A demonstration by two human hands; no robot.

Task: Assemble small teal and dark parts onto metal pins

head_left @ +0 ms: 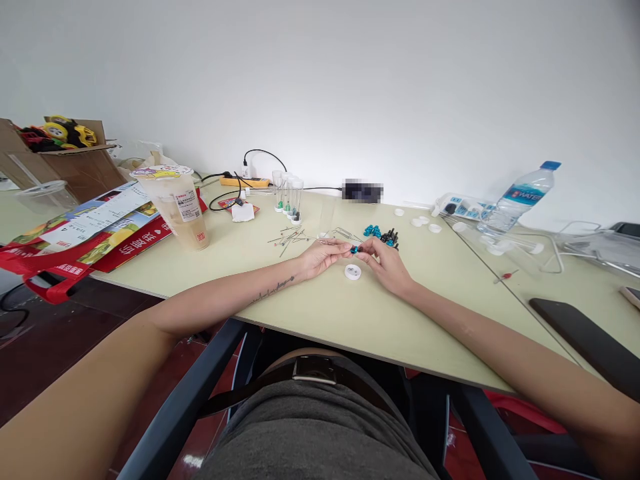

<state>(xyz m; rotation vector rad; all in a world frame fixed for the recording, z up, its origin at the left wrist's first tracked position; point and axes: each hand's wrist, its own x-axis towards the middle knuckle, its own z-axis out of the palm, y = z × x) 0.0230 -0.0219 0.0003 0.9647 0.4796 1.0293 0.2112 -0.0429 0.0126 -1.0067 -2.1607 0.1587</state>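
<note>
A small blue and black part [355, 250] is pinched between the fingertips of both hands, above the table. My left hand [323, 257] closes on its left side and my right hand [383, 263] on its right; its exact kind is too small to make out. Just below the fingers a round white cap [353, 272] lies with tiny dark bits in it. Behind my right hand is a heap of small blue pieces [371, 231] beside small black pieces [390, 237]. Thin metal pins [290, 240] are scattered beyond my left hand, near a clear tube [327, 219].
Several clear tubes [295, 200] stand at the back, and a phone-like device [363, 191] leans on the wall. A drink cup [183, 213] and red bag [135, 243] are left. At right are white caps [435, 228], a water bottle [520, 199] and a black phone [585, 337].
</note>
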